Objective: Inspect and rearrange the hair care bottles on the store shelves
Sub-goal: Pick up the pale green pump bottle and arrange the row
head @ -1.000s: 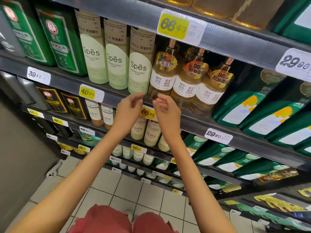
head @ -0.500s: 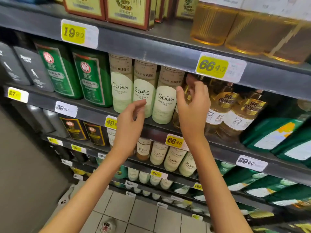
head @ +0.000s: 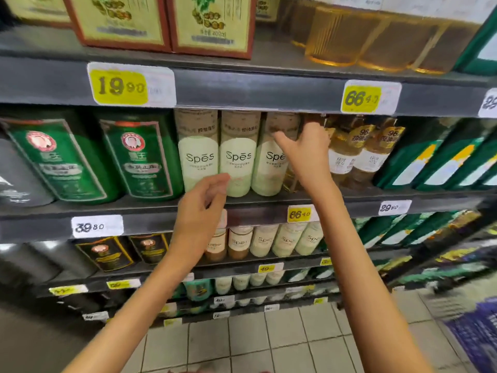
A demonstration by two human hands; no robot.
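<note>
Three pale green Spes bottles (head: 197,154) stand side by side on the middle shelf (head: 150,205). To their right stand amber pump bottles (head: 347,154) with gold labels. My right hand (head: 306,154) reaches into the gap between the third Spes bottle (head: 269,168) and the amber ones. Its fingers curl over the top of the leftmost amber bottle (head: 291,181), which is mostly hidden behind the hand, and its thumb lies across the third Spes bottle. My left hand (head: 200,208) hovers in front of the shelf edge below the Spes bottles, fingers loosely curled, holding nothing.
Green boxed bottles (head: 139,157) stand left of the Spes row and slanted green bottles (head: 430,162) at the far right. Red-edged boxes (head: 212,22) and large amber bottles (head: 347,36) fill the shelf above. More Spes bottles (head: 265,239) sit one shelf down. Tiled floor (head: 255,343) below.
My view has tilted up the shelves. My right hand has pushed further up and in beside the third Spes bottle, onto the amber bottle's top. My left hand stays low at the shelf edge.
</note>
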